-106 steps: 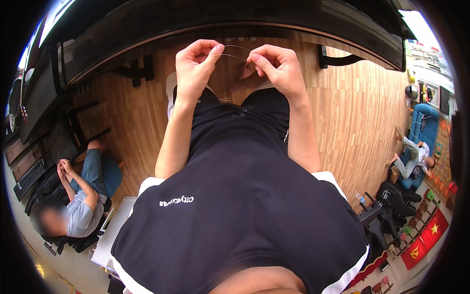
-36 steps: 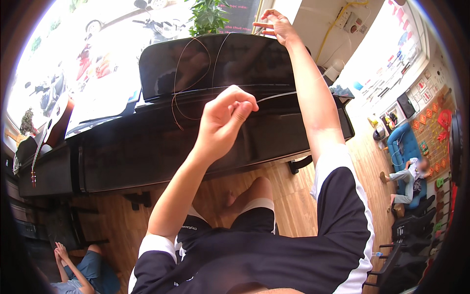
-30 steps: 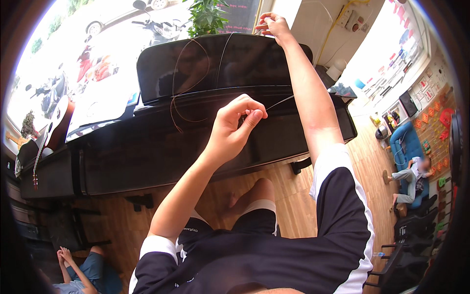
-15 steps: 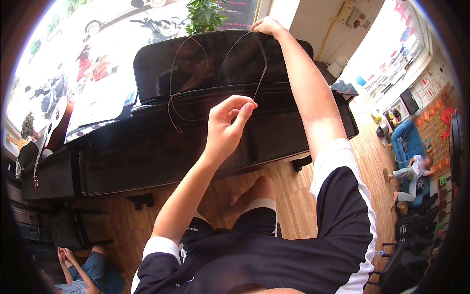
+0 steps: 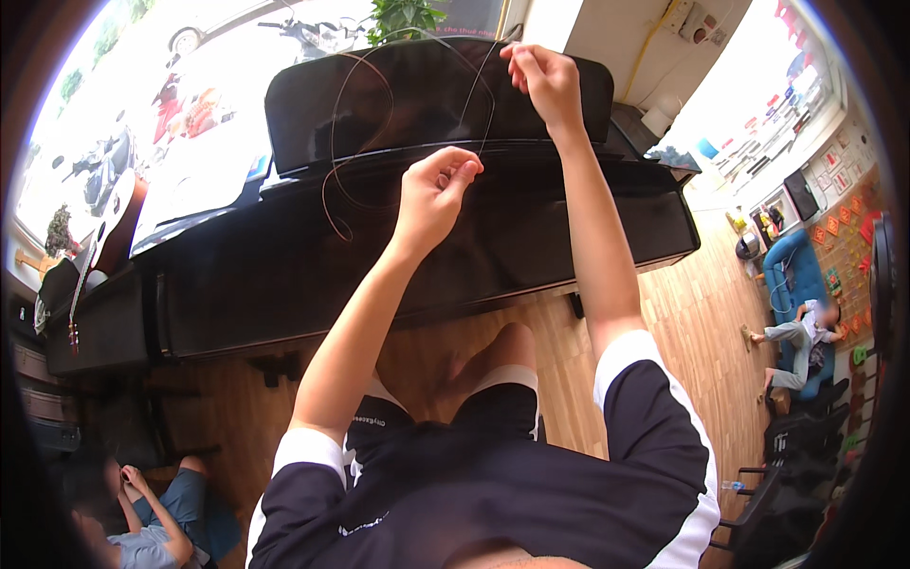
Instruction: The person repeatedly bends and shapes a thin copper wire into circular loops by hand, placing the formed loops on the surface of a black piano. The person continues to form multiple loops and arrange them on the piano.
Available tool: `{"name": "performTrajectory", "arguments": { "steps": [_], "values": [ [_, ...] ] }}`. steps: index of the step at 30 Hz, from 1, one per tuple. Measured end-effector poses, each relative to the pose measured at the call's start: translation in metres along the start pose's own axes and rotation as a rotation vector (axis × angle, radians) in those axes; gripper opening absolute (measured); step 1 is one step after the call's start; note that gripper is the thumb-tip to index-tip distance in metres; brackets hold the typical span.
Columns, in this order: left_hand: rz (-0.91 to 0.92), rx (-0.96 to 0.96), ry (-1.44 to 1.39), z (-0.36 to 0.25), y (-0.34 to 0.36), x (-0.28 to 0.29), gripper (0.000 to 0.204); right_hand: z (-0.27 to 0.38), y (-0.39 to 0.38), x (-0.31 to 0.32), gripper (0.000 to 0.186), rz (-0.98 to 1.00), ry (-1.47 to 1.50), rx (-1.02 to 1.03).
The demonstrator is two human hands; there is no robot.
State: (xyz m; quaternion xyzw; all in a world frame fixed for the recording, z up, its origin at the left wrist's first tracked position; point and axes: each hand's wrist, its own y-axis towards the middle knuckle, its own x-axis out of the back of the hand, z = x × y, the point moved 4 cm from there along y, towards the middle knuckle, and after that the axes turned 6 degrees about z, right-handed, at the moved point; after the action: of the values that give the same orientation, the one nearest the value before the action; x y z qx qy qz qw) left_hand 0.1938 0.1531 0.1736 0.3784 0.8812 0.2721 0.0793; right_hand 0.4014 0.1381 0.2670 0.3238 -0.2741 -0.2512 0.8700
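My left hand is closed, its thumb and forefinger pinched on a thin, wire-like string. Farther away and to the right, my right hand is raised with curled fingers, closed on the same string near its fingertips. Between the hands the string runs in a narrow bend; the rest spreads leftward in loose, springy loops. Behind it stands a glossy black upright piano. Both hands are above its front, apart from the panel.
A guitar leans at the left end of the piano. A green plant stands behind the panel. One person sits at lower left; another is on a blue sofa at right. Wooden floor lies below.
My right hand has come down from the panel's top edge, nearer to me. My left hand has moved slightly up and away, and the string's loops have shifted with them.
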Motion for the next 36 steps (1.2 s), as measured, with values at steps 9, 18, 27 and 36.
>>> {"name": "performTrajectory", "arguments": {
  "steps": [9,18,27,36],
  "values": [
    [0.178,0.125,0.276,0.022,-0.017,0.014,0.014,0.023,-0.113,-0.054,0.022,0.328,0.292,-0.349],
    [-0.244,-0.053,0.556,0.06,-0.087,0.041,0.038,0.014,-0.141,-0.076,0.022,0.143,0.03,-0.327],
    [-0.294,0.011,0.445,0.096,-0.101,0.045,0.029,0.01,-0.154,-0.095,0.019,0.154,-0.348,-0.195],
    [-0.302,-0.012,0.414,0.095,-0.101,0.044,0.021,-0.008,-0.157,-0.101,0.018,0.18,-0.612,-0.061]
  ]
}}
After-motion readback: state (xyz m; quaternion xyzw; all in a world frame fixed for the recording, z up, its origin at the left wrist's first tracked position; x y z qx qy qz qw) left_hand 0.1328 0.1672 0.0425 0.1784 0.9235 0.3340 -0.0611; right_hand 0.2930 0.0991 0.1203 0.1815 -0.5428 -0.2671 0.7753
